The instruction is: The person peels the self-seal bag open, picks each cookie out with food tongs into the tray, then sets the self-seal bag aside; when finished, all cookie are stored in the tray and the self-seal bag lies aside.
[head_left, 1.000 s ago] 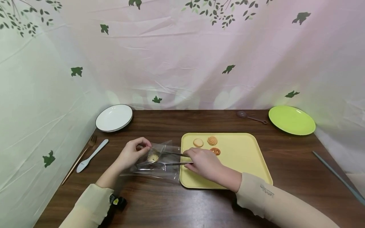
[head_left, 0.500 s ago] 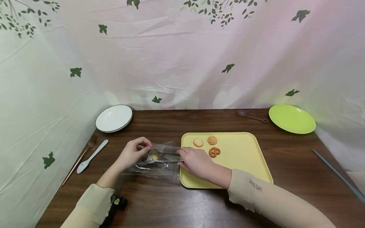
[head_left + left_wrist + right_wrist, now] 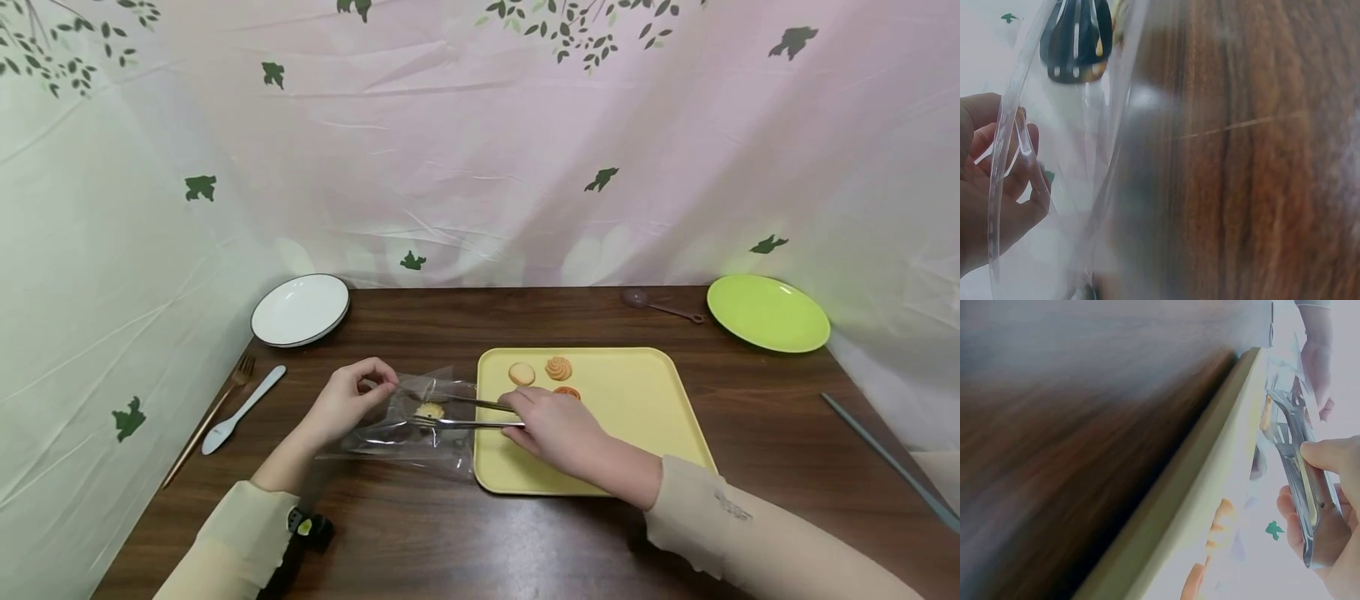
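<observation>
My left hand (image 3: 356, 402) pinches the edge of a clear plastic bag (image 3: 375, 437), left of the tray; the left wrist view has its film between thumb and fingers. With my right hand (image 3: 558, 429) I hold metal tongs (image 3: 480, 425) over the tray's left rim, their slotted ends reaching left into the bag. A round pale cookie (image 3: 430, 409) shows at those ends; whether they grip it I cannot tell. On the yellow tray (image 3: 637, 425) sit an oval cookie (image 3: 522, 374), a swirl cookie (image 3: 558, 368) and a pretzel-shaped cookie (image 3: 567, 392), partly behind my right hand.
At the left are a white plate (image 3: 300, 310), a copper-coloured fork (image 3: 210, 421) and a pale blue spreader (image 3: 243, 408). A green plate (image 3: 768, 313) and a brown spoon (image 3: 663, 309) lie at the back right. One grey stick (image 3: 885, 458) lies along the right edge.
My right hand and the tongs went a little left, then back right. The pale cookie in the bag now appears farther right. My left hand has stayed in place.
</observation>
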Available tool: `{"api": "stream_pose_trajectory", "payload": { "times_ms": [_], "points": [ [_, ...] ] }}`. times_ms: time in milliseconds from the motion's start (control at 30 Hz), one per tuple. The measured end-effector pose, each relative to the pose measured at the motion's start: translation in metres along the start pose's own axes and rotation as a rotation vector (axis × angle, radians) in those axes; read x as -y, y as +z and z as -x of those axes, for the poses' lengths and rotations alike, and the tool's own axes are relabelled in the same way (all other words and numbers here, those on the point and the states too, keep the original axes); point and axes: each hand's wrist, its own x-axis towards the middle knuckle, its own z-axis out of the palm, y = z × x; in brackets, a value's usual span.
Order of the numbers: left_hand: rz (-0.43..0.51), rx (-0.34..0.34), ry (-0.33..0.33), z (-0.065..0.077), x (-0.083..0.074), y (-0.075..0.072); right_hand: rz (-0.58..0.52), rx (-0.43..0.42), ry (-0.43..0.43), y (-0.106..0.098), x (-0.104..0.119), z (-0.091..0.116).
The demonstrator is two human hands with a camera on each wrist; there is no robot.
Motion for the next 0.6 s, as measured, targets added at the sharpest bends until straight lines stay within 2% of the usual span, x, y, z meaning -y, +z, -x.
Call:
{"api": "stream_pose_trajectory", "payload": {
  "times_ms": [233,433,600],
  "points": [
    [0.002,0.020,0.010,0.006,-0.030,-0.006,-0.013,-0.040,0.039,-0.019,-0.015,0.025],
    [0.003,0.022,0.002,0.009,-0.034,-0.006,-0.009,-0.093,0.073,-0.033,-0.035,0.052],
    [0.007,0.014,0.003,0.008,-0.033,-0.006,-0.002,-0.119,0.147,-0.050,-0.055,0.074]
  ]
}}
